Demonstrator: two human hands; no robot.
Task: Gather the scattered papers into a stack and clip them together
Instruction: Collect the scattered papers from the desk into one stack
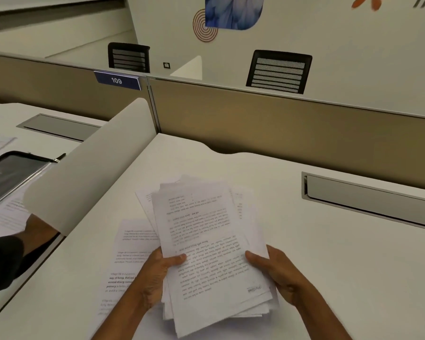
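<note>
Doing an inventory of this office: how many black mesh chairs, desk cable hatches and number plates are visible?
Black mesh chairs: 2
Desk cable hatches: 2
Number plates: 1
Total: 5

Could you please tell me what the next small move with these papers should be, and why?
Probably add the printed sheet lying on the desk to the bundle: both the left hand and right hand grip the bundle, its sheets fanned unevenly, while that one sheet lies loose beneath its left side.
</note>
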